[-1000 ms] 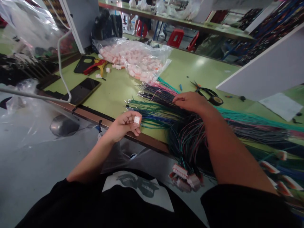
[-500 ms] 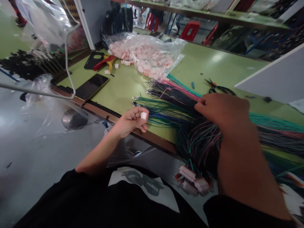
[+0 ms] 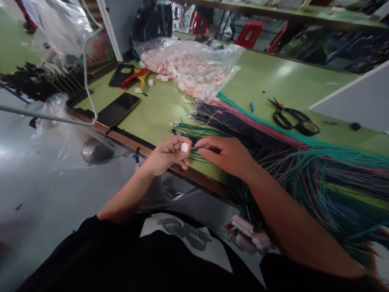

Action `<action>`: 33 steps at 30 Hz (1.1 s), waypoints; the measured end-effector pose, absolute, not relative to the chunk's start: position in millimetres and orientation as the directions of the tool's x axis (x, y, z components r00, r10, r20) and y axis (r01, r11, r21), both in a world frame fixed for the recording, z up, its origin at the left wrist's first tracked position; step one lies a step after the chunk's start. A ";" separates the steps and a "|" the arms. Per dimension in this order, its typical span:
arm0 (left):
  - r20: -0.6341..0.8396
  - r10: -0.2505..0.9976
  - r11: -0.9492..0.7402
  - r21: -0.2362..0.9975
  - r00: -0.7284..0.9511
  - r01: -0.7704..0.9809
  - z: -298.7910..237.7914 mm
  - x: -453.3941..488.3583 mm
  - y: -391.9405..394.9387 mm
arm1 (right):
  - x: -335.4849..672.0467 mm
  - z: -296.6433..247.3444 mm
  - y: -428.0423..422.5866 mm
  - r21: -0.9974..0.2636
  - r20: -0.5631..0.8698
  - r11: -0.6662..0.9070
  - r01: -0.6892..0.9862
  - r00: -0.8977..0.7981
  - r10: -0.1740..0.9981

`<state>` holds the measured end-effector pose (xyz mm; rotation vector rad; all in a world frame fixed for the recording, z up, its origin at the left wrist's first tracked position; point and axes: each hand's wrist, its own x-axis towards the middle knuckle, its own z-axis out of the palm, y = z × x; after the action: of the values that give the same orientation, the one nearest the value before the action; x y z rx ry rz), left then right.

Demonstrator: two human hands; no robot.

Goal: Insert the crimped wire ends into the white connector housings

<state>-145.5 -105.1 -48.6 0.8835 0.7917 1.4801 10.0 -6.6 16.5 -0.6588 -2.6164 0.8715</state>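
Note:
My left hand pinches a small white and orange connector housing between thumb and fingers, over the table's front edge. Close to the housing's right side, my right hand has its thumb and forefinger drawn together on a thin dark wire, whose tip shows faintly between the hands. Behind and beneath the hands lie bundles of loose wires: green wires, dark wires and pink wires, with bare metal ends pointing left. Finished-looking connectors on wires hang below the table edge.
A clear bag of connector housings lies at the back. Left of it are red and yellow pliers, a black phone case and a phone. Black scissors lie at right. A bent metal rod crosses the left side.
My right hand has moved left from above the wire bundles to the connector housing, uncovering the scissors. My left hand stays nearly in place, still holding the housing.

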 end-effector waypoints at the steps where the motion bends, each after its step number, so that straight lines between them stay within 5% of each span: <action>1: 0.087 0.996 -0.092 0.875 -0.032 -0.475 -48.8 -145.6 -105.0 | 11.0 15.1 -6.6 -0.628 0.137 0.703 0.334 -0.842 0.522; 6: 0.087 0.996 -0.092 0.883 -0.033 -0.459 -50.5 -145.9 -104.8 | 12.2 11.7 -7.6 -0.602 0.201 0.734 0.314 -0.830 0.520; 18: 0.078 0.995 -0.099 0.901 -0.067 -0.422 -47.6 -141.4 -105.4 | 4.5 7.7 -17.1 -0.310 0.186 0.812 0.494 -0.807 0.561; 33: 0.074 0.993 -0.102 0.932 -0.093 -0.347 -42.9 -138.0 -108.2 | 4.2 7.2 -19.6 -0.290 0.137 0.811 0.508 -0.816 0.561</action>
<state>-138.0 -108.2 -42.9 0.9626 0.9496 1.4800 4.2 -19.6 7.2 -0.8316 -2.7803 0.3548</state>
